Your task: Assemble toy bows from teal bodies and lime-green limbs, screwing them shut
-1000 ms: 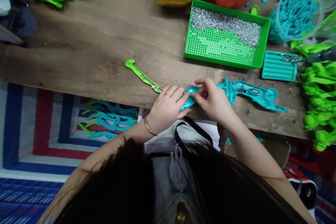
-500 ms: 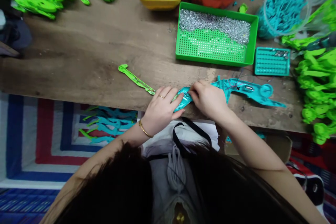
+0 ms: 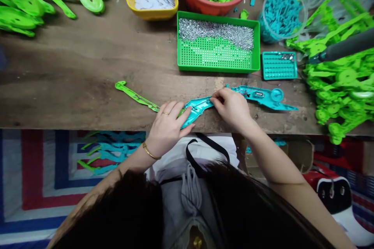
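Observation:
A long teal plastic housing point(image 3: 196, 109), its hollow side up, lies along the table's front edge. A thin green plastic arm point(image 3: 136, 96) sticks out from its left end. My left hand point(image 3: 169, 124) is closed round that end, thumb on the near edge and fingers over the joint. My right hand point(image 3: 232, 109) pinches at the housing's middle with thumb and fingertips; what lies between them is too small to make out. To the right of that hand, thin wires and a small silver part point(image 3: 259, 94) sit inside the housing.
Behind are a green basket point(image 3: 217, 69) of metal screws, a yellow tub point(image 3: 152, 14), a red bowl point(image 3: 213, 7) of green pieces and a clear tub of teal parts point(image 3: 282, 13). A small teal tray point(image 3: 279, 76), green parts point(image 3: 344, 81) and a dark rod-shaped tool point(image 3: 347, 46) are at right.
My right hand has moved rightward along the housing, away from my left hand, so more of its inside shows. The left hand keeps its hold. The whole view has shifted.

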A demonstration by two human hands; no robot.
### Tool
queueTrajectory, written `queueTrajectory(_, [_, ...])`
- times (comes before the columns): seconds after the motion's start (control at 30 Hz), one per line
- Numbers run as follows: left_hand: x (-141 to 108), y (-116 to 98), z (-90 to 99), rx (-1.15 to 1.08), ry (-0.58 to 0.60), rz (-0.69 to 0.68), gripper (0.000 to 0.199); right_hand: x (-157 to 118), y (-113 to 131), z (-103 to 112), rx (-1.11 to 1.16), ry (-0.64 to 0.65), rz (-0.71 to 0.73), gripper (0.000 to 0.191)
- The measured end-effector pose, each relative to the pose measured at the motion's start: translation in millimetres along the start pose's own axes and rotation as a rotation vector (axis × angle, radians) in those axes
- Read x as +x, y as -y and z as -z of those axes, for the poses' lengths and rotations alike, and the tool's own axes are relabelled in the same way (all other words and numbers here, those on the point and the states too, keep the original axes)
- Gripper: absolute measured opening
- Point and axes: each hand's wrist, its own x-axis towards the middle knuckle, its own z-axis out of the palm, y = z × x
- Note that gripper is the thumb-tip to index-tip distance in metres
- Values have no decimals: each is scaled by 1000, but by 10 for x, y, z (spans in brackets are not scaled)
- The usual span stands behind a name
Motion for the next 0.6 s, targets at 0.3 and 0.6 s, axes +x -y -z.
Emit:
queueTrajectory(0.3, [-9, -7, 29, 40, -43, -35, 40, 4, 111, 76, -142, 73, 73, 23])
queueTrajectory(0.6, [156, 90, -175, -76, -235, -47, 46, -321, -215, 906, 334, -965, 163, 16])
